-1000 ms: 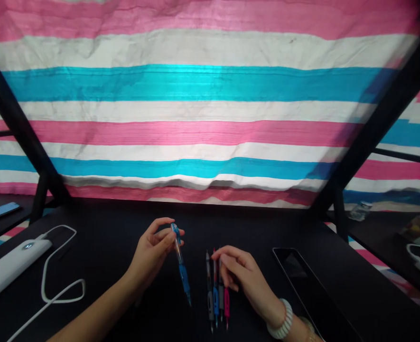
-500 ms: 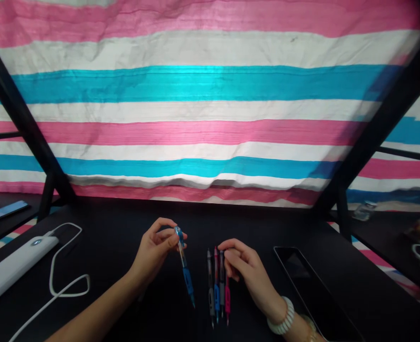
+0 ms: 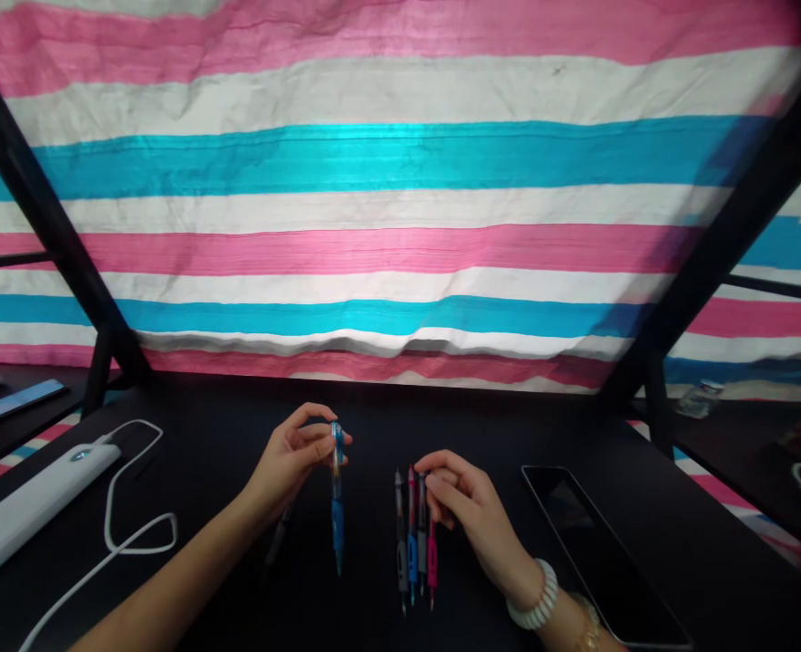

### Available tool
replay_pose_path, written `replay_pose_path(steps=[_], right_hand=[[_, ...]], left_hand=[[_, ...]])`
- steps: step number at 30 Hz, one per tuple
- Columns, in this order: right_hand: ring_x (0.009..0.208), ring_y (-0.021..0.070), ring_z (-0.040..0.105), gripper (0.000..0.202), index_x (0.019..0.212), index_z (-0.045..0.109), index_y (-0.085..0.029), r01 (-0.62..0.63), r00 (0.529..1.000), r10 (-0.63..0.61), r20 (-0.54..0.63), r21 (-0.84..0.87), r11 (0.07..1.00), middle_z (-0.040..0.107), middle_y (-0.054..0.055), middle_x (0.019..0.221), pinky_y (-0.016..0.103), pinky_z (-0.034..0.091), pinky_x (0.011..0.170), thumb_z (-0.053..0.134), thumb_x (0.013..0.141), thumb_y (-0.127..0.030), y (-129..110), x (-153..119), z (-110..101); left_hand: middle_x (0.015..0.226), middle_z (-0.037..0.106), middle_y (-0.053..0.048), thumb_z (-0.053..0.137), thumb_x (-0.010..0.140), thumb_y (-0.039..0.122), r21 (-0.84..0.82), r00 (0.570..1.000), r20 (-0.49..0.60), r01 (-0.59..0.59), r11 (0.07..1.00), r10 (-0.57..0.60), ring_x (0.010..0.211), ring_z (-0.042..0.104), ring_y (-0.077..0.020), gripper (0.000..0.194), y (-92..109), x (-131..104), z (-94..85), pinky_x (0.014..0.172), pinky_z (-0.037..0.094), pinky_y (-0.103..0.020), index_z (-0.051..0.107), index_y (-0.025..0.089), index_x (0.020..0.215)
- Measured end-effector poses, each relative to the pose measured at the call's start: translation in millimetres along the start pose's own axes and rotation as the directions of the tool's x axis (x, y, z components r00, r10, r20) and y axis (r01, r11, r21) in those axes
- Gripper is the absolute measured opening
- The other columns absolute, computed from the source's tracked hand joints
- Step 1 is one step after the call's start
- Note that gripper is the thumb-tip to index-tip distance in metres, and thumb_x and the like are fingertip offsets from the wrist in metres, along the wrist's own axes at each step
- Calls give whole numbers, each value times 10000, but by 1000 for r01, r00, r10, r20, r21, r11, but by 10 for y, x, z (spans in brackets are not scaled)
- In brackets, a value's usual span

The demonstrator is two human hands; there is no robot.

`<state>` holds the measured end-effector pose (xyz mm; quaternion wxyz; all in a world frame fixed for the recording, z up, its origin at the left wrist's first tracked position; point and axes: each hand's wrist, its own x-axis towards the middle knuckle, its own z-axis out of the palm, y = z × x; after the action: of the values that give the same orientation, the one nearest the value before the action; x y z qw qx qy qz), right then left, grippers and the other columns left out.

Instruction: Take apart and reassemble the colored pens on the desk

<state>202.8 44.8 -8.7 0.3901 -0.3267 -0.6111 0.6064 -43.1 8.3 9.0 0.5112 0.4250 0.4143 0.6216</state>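
Striped sheet [image 3: 400,154] filled upper frame, black desk [image 3: 224,417] lower. Lower centre: right hand [image 3: 466,498], fingers curled at upper ends of row of four pens [image 3: 412,554]; whether gripping, could not be told. Left hand [image 3: 291,457], fingers pinching blue pen [image 3: 337,522] by upper end, left of row. Blue pen, slanted moments earlier, had swung near vertical, gap beside row widening, setting it clearly apart.

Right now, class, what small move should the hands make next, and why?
Probably, the left hand should bring the held blue pen over beside the row of four pens. Its tip points toward the wearer, as the row's tips do; a gap separates it from the row, and the right hand is at the row's far end, perhaps placed to steady it.
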Motion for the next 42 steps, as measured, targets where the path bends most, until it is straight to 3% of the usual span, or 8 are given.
replay_pose_path(steps=[4, 8, 15, 19, 31, 36, 38, 42], right_hand=[[439, 81, 352, 230, 913, 584, -144, 0, 1000, -1, -5, -16, 1000, 501, -61, 501, 225, 254, 449, 579, 825, -356, 3, 17, -2], [440, 83, 358, 237, 914, 591, -145, -3, 1000, 3, 0, -34, 999, 495, -63, 496, 224, 261, 450, 578, 825, -364, 32, 25, -11], [457, 86, 365, 228, 907, 616, -153, -2, 1000, 3, 17, -58, 998, 494, -57, 512, 223, 264, 457, 576, 839, -367, 78, 15, -28], [460, 86, 365, 234, 888, 623, -156, -22, 999, 24, 23, -60, 998, 497, -54, 511, 219, 271, 462, 574, 845, -380, 73, 17, -26], [451, 90, 367, 243, 876, 625, -159, -26, 1000, 27, 14, -74, 997, 503, -51, 503, 229, 260, 464, 593, 841, -398, 94, 31, -34], [451, 87, 365, 228, 887, 616, -155, -16, 1000, 15, -13, -68, 998, 494, -57, 504, 225, 253, 459, 587, 840, -376, 111, 38, -38], [451, 87, 366, 218, 885, 612, -154, 1, 999, -3, -39, -59, 998, 483, -61, 503, 224, 256, 457, 586, 839, -366, 103, 38, -32], [453, 87, 372, 192, 862, 607, -153, 26, 997, -30, -77, -51, 998, 477, -63, 504, 223, 264, 459, 588, 836, -342, 62, 34, -7]], left_hand=[[781, 718, -30, 813, 662, 232, 101, 997, -59, -50, 994, 56, 638, 691, -165, 356, 137, 72, -170, 568, 476, -218, 538, 177, 881], [847, 674, -3, 749, 705, 293, 331, 998, -40, 67, 941, -57, 617, 676, -150, 350, 201, 147, -334, 631, 513, -282, 536, 202, 968], [564, 561, 48, 703, 618, 304, 594, 994, -34, 105, 798, -106, 489, 576, -145, 234, -25, 286, -419, 500, 426, -254, 578, 176, 769], [587, 589, 41, 646, 644, 290, 708, 993, -18, 92, 701, -112, 554, 581, -162, 254, -99, 299, -468, 560, 428, -263, 615, 178, 870], [757, 583, -2, 604, 664, 159, 952, 998, 69, -64, 300, -6, 639, 517, -161, 188, -74, 225, -495, 611, 359, -267, 677, 189, 835], [947, 593, -47, 523, 797, 149, 955, 982, 154, -176, 237, 111, 821, 565, -198, 291, -83, 134, -265, 749, 419, -311, 619, 204, 1066], [1071, 595, -71, 504, 846, 133, 888, 914, 384, -404, 220, 129, 985, 548, -214, 327, -108, 50, -90, 862, 420, -328, 592, 221, 1149], [1246, 566, -65, 529, 866, 99, 654, 658, 753, -748, 111, 2, 1107, 507, -247, 395, -231, -132, 175, 942, 392, -390, 577, 287, 1209]])
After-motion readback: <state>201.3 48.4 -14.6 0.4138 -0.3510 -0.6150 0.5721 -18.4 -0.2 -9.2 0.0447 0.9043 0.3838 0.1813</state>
